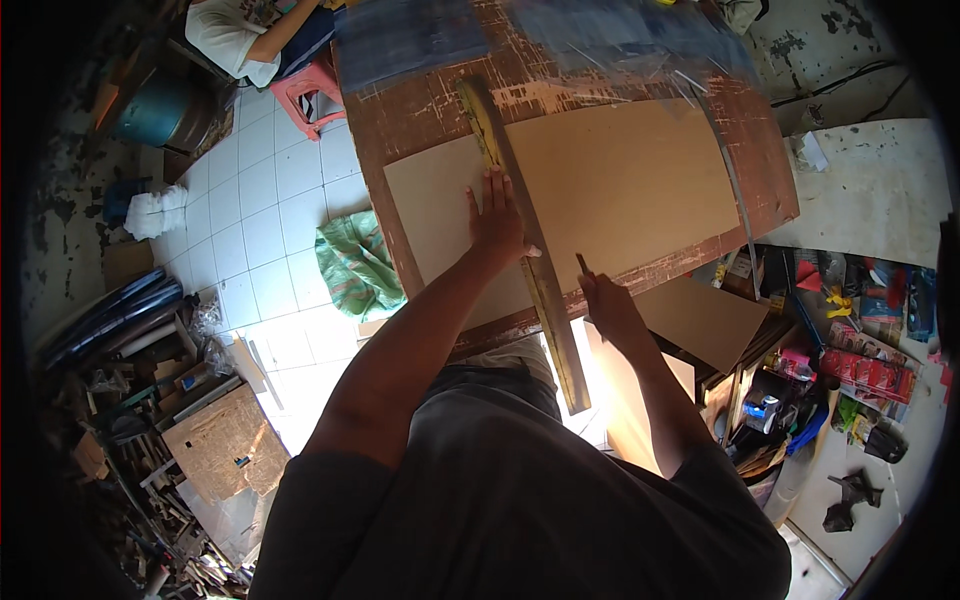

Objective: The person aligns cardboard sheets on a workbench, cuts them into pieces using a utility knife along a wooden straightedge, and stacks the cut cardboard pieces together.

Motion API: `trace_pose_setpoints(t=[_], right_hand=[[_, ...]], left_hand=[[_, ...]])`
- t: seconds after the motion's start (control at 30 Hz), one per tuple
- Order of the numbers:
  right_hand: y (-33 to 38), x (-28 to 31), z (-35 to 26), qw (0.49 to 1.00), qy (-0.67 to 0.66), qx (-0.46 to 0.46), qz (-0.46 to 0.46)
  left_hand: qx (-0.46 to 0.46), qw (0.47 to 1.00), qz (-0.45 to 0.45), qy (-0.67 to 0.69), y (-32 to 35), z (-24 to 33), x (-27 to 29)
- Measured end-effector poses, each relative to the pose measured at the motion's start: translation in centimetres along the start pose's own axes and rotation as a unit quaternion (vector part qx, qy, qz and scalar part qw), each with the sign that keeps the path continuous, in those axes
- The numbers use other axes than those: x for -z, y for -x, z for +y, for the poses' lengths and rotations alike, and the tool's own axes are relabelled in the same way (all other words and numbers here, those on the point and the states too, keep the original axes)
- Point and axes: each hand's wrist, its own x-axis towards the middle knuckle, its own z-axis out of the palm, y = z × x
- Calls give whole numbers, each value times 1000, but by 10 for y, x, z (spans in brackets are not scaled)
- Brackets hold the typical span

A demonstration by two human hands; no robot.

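A large tan sheet of board lies on a worn brown worktable; left of the long straightedge its surface looks paler. The straightedge, yellowish and dark, crosses the sheet and sticks out past the table's near edge toward my body. My left hand presses flat on the sheet and the straightedge's left side, fingers spread and pointing away. Just right of the straightedge, by the near table edge, my right hand is closed around a slim cutter knife. Its tip points up and away; whether it touches the board I cannot tell.
Dark bluish sheeting covers the table's far side. A person sits beyond at left near a red stool. A green sack lies on the tiled floor. More boards and a cluttered bench stand at right.
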Motion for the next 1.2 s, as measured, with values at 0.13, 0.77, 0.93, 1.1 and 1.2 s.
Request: trace_pose_setpoints(t=[0.13,0.77,0.93,1.1,1.2], right_hand=[[-97,16,-31,976,5,163,144],[-206,21,-138,983,107,145,24],[-190,19,-129,982,129,135,20],[-151,-1,-80,992,108,65,-3],[-104,-13,-46,974,121,188,27]], left_hand=[[-9,1000,5,-4,-6,12,5],[-18,1000,12,18,-5,11,2],[-19,999,21,21,-4,10,1],[-17,1000,4,5,-4,11,5],[-15,1000,1,4,-4,9,3]])
